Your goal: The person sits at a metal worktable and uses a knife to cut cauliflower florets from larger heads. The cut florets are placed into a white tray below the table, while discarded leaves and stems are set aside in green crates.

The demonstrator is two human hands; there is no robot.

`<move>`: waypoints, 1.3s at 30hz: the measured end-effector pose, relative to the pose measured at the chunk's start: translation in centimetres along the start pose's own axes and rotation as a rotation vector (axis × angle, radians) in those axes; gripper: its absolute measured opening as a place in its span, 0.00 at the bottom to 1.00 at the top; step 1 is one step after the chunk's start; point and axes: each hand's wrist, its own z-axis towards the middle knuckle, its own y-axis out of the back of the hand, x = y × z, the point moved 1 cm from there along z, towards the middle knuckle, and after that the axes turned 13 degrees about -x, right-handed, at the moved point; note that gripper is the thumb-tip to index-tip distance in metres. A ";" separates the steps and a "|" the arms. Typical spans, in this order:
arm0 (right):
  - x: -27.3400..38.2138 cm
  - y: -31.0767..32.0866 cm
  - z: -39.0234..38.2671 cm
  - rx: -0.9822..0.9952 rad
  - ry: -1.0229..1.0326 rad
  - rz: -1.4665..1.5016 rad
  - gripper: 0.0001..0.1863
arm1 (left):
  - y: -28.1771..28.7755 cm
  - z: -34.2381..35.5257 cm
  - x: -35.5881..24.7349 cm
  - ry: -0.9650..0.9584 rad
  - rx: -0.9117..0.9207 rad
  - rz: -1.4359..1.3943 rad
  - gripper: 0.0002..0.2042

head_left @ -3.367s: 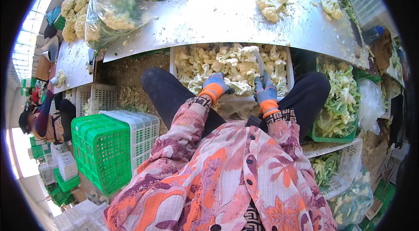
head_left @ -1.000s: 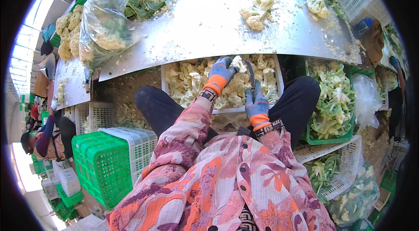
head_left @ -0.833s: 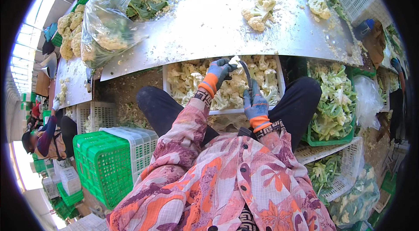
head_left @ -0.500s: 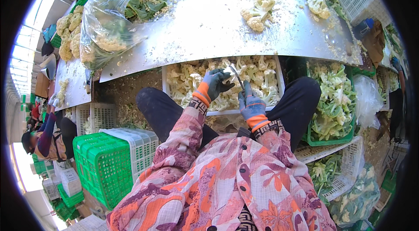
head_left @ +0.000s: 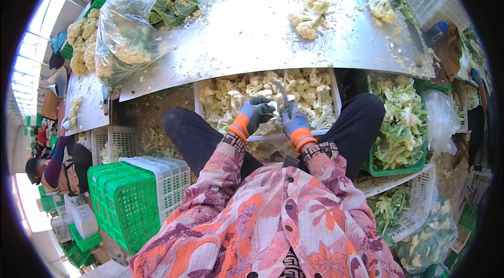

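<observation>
My left hand (head_left: 256, 115), in a grey glove with an orange cuff, is closed around a small pale piece of cauliflower (head_left: 273, 106). Close beside it, my right hand (head_left: 295, 124), gloved the same way, grips a knife with a curved blade (head_left: 282, 90) that points up and away from me. Blade and cauliflower piece are very near each other; whether they touch I cannot tell. Both hands are over the near side of a white crate (head_left: 337, 95) between my knees, filled with cut cauliflower florets (head_left: 223, 93).
A metal table (head_left: 226, 41) spans the far side, bearing a broken cauliflower (head_left: 308, 18) and a clear plastic bag (head_left: 123, 26) of cauliflower. Right of my knee is a green crate (head_left: 423, 141) of leaves and trimmings. Stacked crates (head_left: 123, 202) stand left; another person (head_left: 58, 170) works beyond.
Both hands have drawn slightly back toward me and lower. The knife blade has turned more upright, and a pale cauliflower piece now shows at my left fingers.
</observation>
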 end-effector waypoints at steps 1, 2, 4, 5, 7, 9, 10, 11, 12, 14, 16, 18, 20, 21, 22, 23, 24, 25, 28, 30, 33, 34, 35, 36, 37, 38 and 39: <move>-0.1 0.5 0.1 -0.039 -0.041 0.072 0.32 | 0.3 0.0 -0.3 -0.052 -0.015 0.027 0.11; -0.8 0.4 0.4 -0.015 -0.088 0.127 0.29 | 0.5 0.1 -0.5 -0.103 -0.029 0.055 0.12; -1.0 1.4 -0.1 -0.080 -0.077 0.201 0.27 | 1.2 0.4 -1.6 -0.769 -0.326 0.868 0.21; -1.1 1.7 -0.5 -0.132 -0.082 0.243 0.26 | 0.8 0.4 -1.5 -0.939 -0.430 1.046 0.23; -1.3 2.1 -1.2 -0.226 -0.083 0.318 0.26 | -1.6 -0.2 -1.3 -1.143 -0.469 1.299 0.28; -0.9 3.1 -1.2 -0.266 -0.060 0.280 0.26 | -4.4 -0.2 -0.2 -1.154 -0.287 1.472 0.31; -0.6 3.4 -1.1 -0.285 -0.042 0.267 0.26 | -5.4 -0.2 0.3 -1.129 -0.175 1.564 0.32; -0.6 3.5 -1.2 -0.321 -0.036 0.322 0.25 | -5.5 0.0 0.7 -1.114 -0.155 1.763 0.35; -0.7 3.9 -1.3 -0.358 -0.020 0.322 0.25 | -4.7 0.6 0.9 -1.161 -0.180 1.743 0.36; -1.4 4.8 -1.5 -0.377 -0.018 0.273 0.24 | -2.3 2.0 0.9 -1.258 -0.235 1.700 0.36; -2.6 5.4 -1.1 -0.407 -0.068 0.253 0.25 | -0.3 2.6 0.4 -1.176 -0.357 1.682 0.34; -3.9 5.1 -0.6 -0.408 -0.143 0.326 0.24 | 2.2 2.6 -1.2 -1.029 -0.420 1.779 0.32; -2.7 5.8 -0.4 -0.386 -0.120 0.346 0.23 | 6.4 3.5 -1.2 -0.905 -0.467 1.604 0.31; -2.2 6.2 -0.4 -0.380 -0.113 0.353 0.23 | 7.0 3.6 -1.6 -0.863 -0.496 1.568 0.29; -1.7 6.5 -0.2 -0.373 -0.128 0.390 0.23 | 7.4 3.8 -2.0 -0.800 -0.526 1.514 0.29; -1.3 6.8 0.2 -0.365 -0.143 0.427 0.23 | 7.6 4.0 -2.3 -0.738 -0.554 1.459 0.29; -1.4 7.0 1.0 -0.363 -0.145 0.454 0.22 | 7.3 3.9 -2.8 -0.679 -0.583 1.401 0.29; -1.5 7.2 1.7 -0.359 -0.149 0.479 0.22 | 6.4 3.2 -3.4 -0.587 -0.605 1.424 0.31; -1.1 9.6 3.1 -0.538 0.038 0.354 0.22 | 4.4 2.8 -2.1 -0.540 -0.858 1.486 0.29; -1.2 10.6 4.5 -0.570 0.010 0.499 0.21 | 1.8 1.6 -0.1 -0.886 -0.786 1.688 0.26; -0.9 12.8 7.0 -0.613 0.053 0.342 0.22 | -1.7 0.7 -0.3 -1.464 -0.536 1.337 0.24; -0.7 13.5 7.9 -0.601 0.039 0.293 0.22 | -3.3 0.5 -1.2 -1.510 -0.496 1.248 0.23; -0.7 14.1 8.7 -0.590 0.024 0.244 0.22 | -4.6 1.3 -2.2 -1.566 -0.462 1.176 0.25; -0.7 14.2 9.3 -0.582 0.019 0.263 0.23 | -5.9 2.0 -3.8 -1.577 -0.440 1.160 0.26; -1.0 14.3 10.0 -0.577 0.012 0.278 0.23 | -7.5 2.7 -5.7 -1.588 -0.413 1.141 0.27; -1.5 14.2 10.8 -0.573 0.005 0.292 0.23 | -9.0 3.8 -7.4 -1.599 -0.385 1.121 0.27; -2.3 13.1 11.5 -0.611 0.023 0.283 0.23 | -9.9 5.4 -9.0 -1.591 -0.351 1.119 0.30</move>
